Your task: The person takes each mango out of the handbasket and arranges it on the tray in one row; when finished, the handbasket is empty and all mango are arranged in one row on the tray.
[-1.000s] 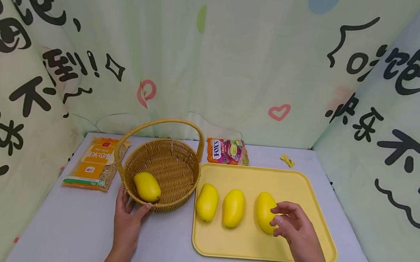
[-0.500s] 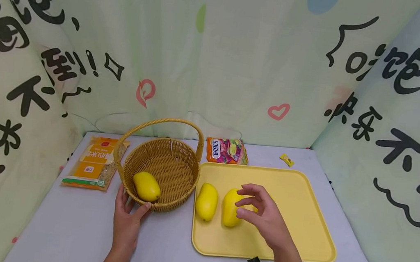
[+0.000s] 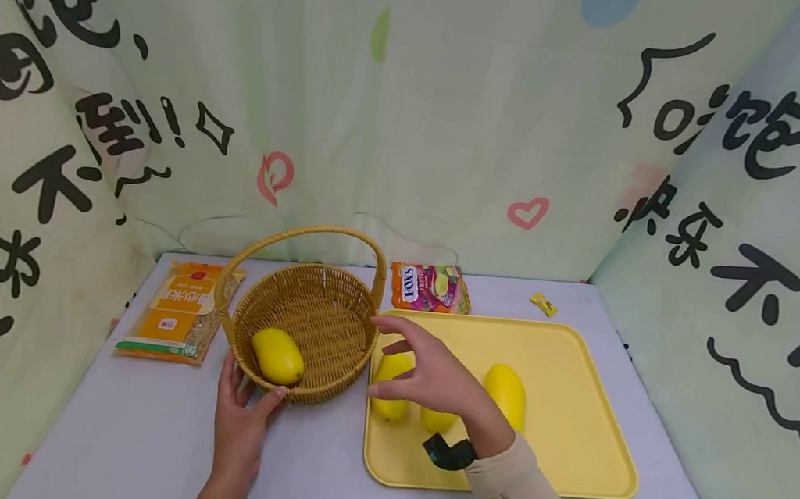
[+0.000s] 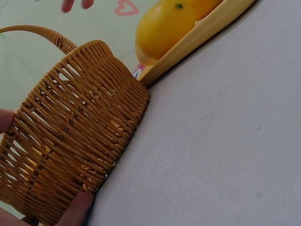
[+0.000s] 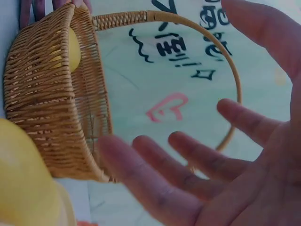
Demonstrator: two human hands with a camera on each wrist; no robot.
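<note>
The left hand (image 3: 242, 433) grips the near left side of a wicker basket (image 3: 336, 338), thumb over the rim and fingers at its outer wall and base. One yellow mango (image 3: 278, 356) lies inside the basket. My right hand (image 3: 436, 374), fingers spread and holding nothing, hovers over the left part of a yellow tray (image 3: 574, 451), fingertips near the basket's right rim. Beneath it, the left mango (image 3: 390, 411) and the middle mango (image 3: 437, 421) are partly covered. Past the wrist, the right mango (image 3: 507, 391) shows. In the right wrist view the open palm faces the basket (image 5: 42, 103).
An orange packet (image 3: 179, 314) lies left of the basket. Behind the tray are a Fox's candy bag (image 3: 432, 288) and a small yellow wrapped candy (image 3: 544, 304). The basket's tall handle (image 3: 303, 230) arches overhead. Printed curtains (image 3: 438, 127) enclose the table.
My right hand has swept left across the tray, from over the right mango to over the left one, close to the basket. The left hand and the mangoes have stayed in place.
</note>
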